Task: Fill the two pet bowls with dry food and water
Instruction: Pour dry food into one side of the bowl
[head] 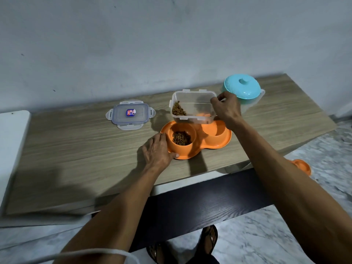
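Observation:
An orange double pet bowl (215,143) sits on the wooden table. Its left bowl (182,138) holds brown dry food; its right bowl (215,130) looks empty and is partly hidden. My right hand (226,107) grips the right end of a clear plastic container (192,105), held tilted just above the bowls, with kibble gathered at its left end. My left hand (159,149) rests against the left rim of the orange dish, steadying it. A clear jug with a turquoise lid (242,86) stands behind my right hand.
The container's clear lid (130,114) with four clips lies flat on the table to the left. The wall rises right behind the table. A second orange dish (302,166) lies on the marble floor at the right. My feet in sandals show below the table's front edge.

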Available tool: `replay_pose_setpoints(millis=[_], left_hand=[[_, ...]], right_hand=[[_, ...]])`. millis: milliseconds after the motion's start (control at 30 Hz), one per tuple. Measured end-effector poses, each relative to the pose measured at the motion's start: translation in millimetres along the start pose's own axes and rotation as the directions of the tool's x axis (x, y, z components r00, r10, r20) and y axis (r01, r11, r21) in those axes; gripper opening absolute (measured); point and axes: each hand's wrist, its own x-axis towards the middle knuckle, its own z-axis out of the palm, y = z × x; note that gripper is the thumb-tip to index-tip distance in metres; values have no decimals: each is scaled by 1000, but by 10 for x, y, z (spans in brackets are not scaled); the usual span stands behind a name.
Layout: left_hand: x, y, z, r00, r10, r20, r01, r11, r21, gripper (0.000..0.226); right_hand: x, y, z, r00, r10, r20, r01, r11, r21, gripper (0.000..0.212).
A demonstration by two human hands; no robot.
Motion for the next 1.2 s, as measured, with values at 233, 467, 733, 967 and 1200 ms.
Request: replay_pose_setpoints(millis=[233,467,733,967,1200], left_hand=[[-3,-11,-13,1000,-18,-13,18,999,36,95],[83,-19,18,999,-21,-41,23,999,40,91],[113,-18,28,999,-39,-18,41,996,79,95],[145,-81,30,999,-39,4,39,998,53,100],[43,-79,0,1000,-21,-24,19,998,-59,117]], right_hand=[[467,-94,629,998,52,45,-51,998,-34,20],[832,-103,1055,997,39,61,-30,989,-147,21],[889,33,1229,995,63,82,-46,979,-201,24],[837,-21,1184,994,9,104,12,980,-197,26],[651,-260,599,976,-204,70,215,953,-213,29]])
